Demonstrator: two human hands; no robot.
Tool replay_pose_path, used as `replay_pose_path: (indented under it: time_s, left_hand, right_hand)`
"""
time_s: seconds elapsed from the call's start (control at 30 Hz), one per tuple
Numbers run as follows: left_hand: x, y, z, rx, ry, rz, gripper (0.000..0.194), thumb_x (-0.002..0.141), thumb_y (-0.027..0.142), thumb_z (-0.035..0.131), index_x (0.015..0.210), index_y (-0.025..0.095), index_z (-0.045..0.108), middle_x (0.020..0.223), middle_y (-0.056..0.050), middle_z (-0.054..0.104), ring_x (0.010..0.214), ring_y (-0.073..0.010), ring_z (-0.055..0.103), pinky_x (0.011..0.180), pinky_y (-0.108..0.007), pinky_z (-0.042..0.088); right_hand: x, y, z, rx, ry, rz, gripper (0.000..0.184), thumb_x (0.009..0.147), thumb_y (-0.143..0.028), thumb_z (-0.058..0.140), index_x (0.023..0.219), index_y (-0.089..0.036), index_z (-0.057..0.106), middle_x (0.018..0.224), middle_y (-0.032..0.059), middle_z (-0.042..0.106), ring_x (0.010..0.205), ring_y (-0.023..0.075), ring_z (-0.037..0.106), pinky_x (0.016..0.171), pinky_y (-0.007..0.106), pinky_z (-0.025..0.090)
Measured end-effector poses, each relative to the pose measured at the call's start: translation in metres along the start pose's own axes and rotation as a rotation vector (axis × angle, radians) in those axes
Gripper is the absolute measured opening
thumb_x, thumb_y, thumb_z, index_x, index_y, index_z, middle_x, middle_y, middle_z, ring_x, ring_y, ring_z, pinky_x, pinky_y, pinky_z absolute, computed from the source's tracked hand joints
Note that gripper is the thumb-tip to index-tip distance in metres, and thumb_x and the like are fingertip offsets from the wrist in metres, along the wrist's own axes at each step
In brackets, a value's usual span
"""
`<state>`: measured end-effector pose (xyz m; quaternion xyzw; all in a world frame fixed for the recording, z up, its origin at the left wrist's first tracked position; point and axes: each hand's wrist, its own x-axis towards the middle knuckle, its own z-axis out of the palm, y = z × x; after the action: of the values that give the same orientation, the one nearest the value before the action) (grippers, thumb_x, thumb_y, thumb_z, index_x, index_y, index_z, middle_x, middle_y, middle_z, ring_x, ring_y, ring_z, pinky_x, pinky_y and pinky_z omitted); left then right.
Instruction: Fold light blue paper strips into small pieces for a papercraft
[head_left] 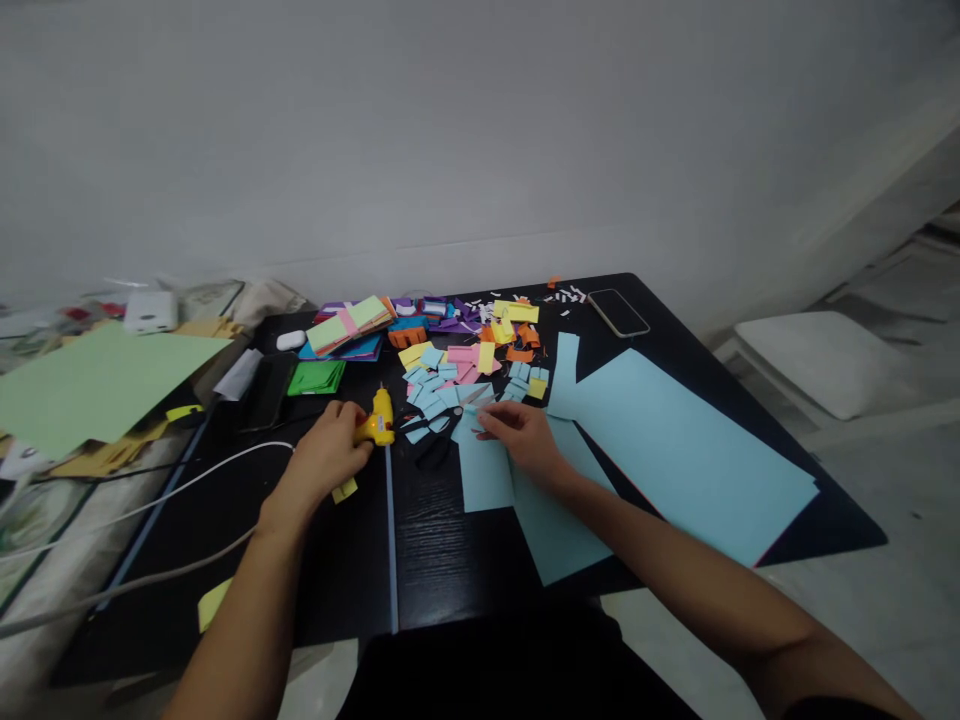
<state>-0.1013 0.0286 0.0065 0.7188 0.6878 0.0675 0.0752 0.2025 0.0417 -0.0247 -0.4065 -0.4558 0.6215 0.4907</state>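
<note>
My left hand (330, 452) is closed around the handle of a yellow glue gun (382, 418), whose nozzle points away from me. At the middle of the table, my right hand (525, 438) rests over light blue paper (486, 478) with thumb and fingers pinched together. What lies in that pinch is too small to make out. Just left of those fingertips are scissors with black handles (436, 448), their blades lying over small blue paper pieces (433, 395). Pink paper pieces (469, 358) and yellow ones lie beyond them.
Large light blue sheets (690, 450) cover the right side of the black table. A phone (618, 313) lies at the back right. Stacked coloured papers (351, 325), a green packet (316, 377) and a white cable (202, 478) are on the left. A wall stands behind.
</note>
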Motion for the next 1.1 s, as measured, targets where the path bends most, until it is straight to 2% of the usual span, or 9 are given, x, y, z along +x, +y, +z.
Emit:
replay_pose_path:
  time_s: [0.1, 0.2, 0.33, 0.43, 0.67, 1.1]
  left_hand:
    - [-0.002, 0.006, -0.008, -0.095, 0.139, 0.029, 0.028, 0.084, 0.030, 0.058, 0.110, 0.020, 0.058, 0.110, -0.012, 0.066, 0.092, -0.0285, 0.067, 0.079, -0.040, 0.053]
    - [-0.007, 0.018, -0.013, -0.256, 0.254, 0.152, 0.030, 0.086, 0.034, 0.059, 0.112, 0.020, 0.057, 0.099, -0.007, 0.068, 0.080, -0.0234, 0.066, 0.072, -0.035, 0.052]
    - [-0.016, 0.039, -0.007, -0.377, 0.191, 0.395, 0.016, 0.095, 0.036, 0.058, 0.100, 0.022, 0.060, 0.083, -0.002, 0.066, 0.069, -0.0176, 0.063, 0.066, -0.028, 0.049]
    - [-0.020, 0.052, 0.003, -0.367, 0.144, 0.535, 0.018, 0.099, 0.037, 0.056, 0.089, 0.022, 0.057, 0.080, -0.001, 0.063, 0.070, -0.0171, 0.064, 0.066, -0.027, 0.048]
    - [-0.017, 0.056, 0.018, -0.326, 0.086, 0.503, 0.022, 0.100, 0.039, 0.057, 0.087, 0.022, 0.052, 0.078, 0.000, 0.061, 0.070, -0.0170, 0.064, 0.066, -0.027, 0.047]
    - [-0.015, 0.055, 0.020, -0.325, 0.063, 0.498, 0.027, 0.100, 0.043, 0.058, 0.084, 0.022, 0.049, 0.076, 0.000, 0.060, 0.065, -0.0164, 0.061, 0.063, -0.027, 0.044]
  right_hand:
    - [0.003, 0.002, -0.002, 0.010, 0.029, 0.017, 0.031, 0.073, -0.044, 0.089, 0.092, -0.021, 0.082, 0.094, 0.0046, 0.078, 0.088, 0.0214, 0.074, 0.088, 0.044, 0.066]
    - [0.005, 0.004, -0.005, 0.010, 0.049, 0.018, 0.033, 0.075, -0.045, 0.088, 0.098, -0.021, 0.083, 0.104, 0.0063, 0.079, 0.092, 0.0226, 0.075, 0.091, 0.047, 0.065]
    - [0.008, 0.006, -0.008, 0.009, 0.066, 0.006, 0.030, 0.077, -0.046, 0.086, 0.098, -0.024, 0.083, 0.106, 0.0075, 0.079, 0.095, 0.0243, 0.075, 0.092, 0.049, 0.064]
    - [0.009, 0.005, -0.009, 0.011, 0.081, 0.004, 0.031, 0.078, -0.046, 0.085, 0.098, -0.023, 0.083, 0.104, 0.0082, 0.079, 0.095, 0.0249, 0.076, 0.093, 0.050, 0.064]
    - [0.005, 0.002, -0.005, 0.013, 0.079, -0.021, 0.035, 0.076, -0.047, 0.086, 0.098, -0.021, 0.084, 0.105, 0.0071, 0.080, 0.091, 0.0239, 0.076, 0.090, 0.048, 0.065]
    - [0.002, 0.002, -0.003, -0.016, 0.051, -0.050, 0.027, 0.079, -0.043, 0.084, 0.099, -0.025, 0.084, 0.109, 0.0055, 0.079, 0.094, 0.0231, 0.074, 0.090, 0.048, 0.066]
